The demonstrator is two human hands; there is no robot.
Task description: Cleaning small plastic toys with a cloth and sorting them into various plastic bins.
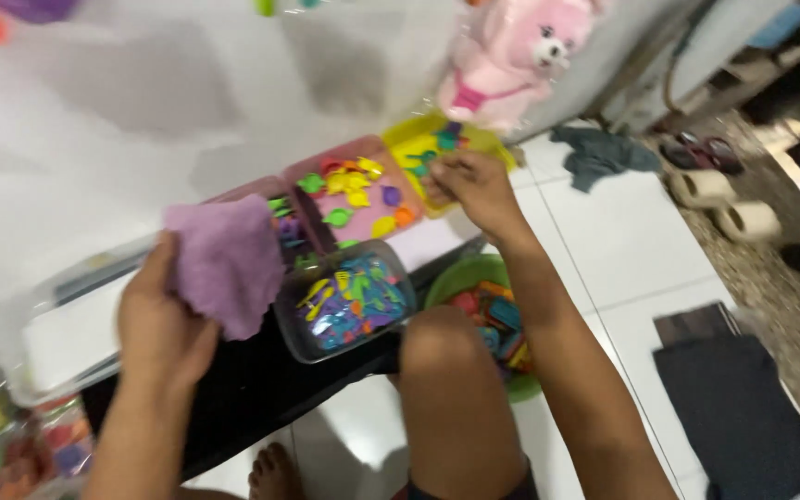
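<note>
Purple cloth (pixel 224 262), perhaps blurred putty

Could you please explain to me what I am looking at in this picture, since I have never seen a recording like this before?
There is no machine here: a camera worn on a person's head looks down at their two bare hands. The left hand holds a purple cloth. The right hand reaches to a yellow tray of small colourful toy pieces. Beside it lie a pink tray and a clear tub, both holding similar pieces. A green bowl sits on the white tiled floor by the person's knee.
</note>
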